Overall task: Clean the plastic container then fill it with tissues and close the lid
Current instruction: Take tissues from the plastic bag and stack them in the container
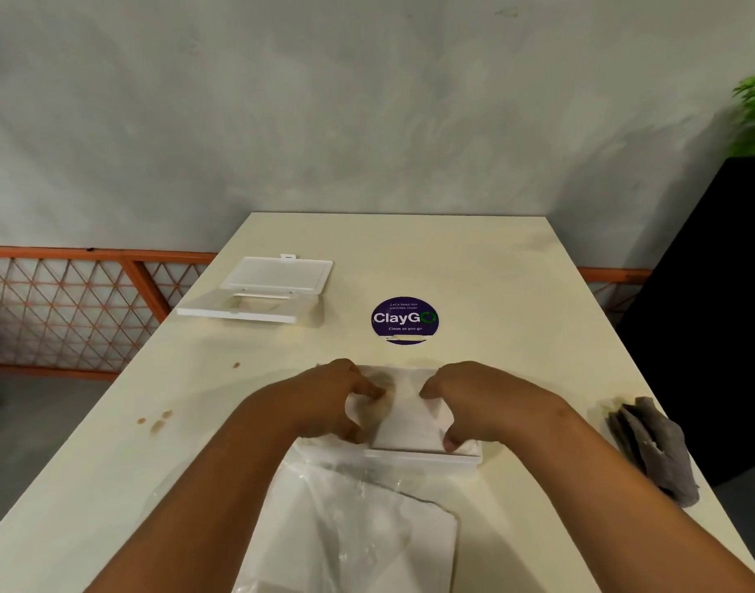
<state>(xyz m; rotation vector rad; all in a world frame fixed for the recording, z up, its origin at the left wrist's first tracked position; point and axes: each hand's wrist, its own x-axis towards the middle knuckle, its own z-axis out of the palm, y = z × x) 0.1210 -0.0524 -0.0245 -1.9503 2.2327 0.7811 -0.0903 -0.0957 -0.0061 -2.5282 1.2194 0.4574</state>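
While the cream desk [474, 267] sits against a grey wall, with orange lattice fencing [68, 306] to the left, a purple ClayGo sticker [405, 319] marks its middle. Lid [260, 291] lies open far left, grey cloth [654, 447] right. My left hand [324, 400] and right hand [482, 400] pinch the white tissues [410, 417], fingers curled on both sides, pressing them into the plastic container [427, 460] directly under my grip. Plastic wrapper [367, 528] lies nearer me.

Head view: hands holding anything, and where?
Both hands grip the white tissue stack over the clear plastic container: left hand at its left edge, right hand at its right.
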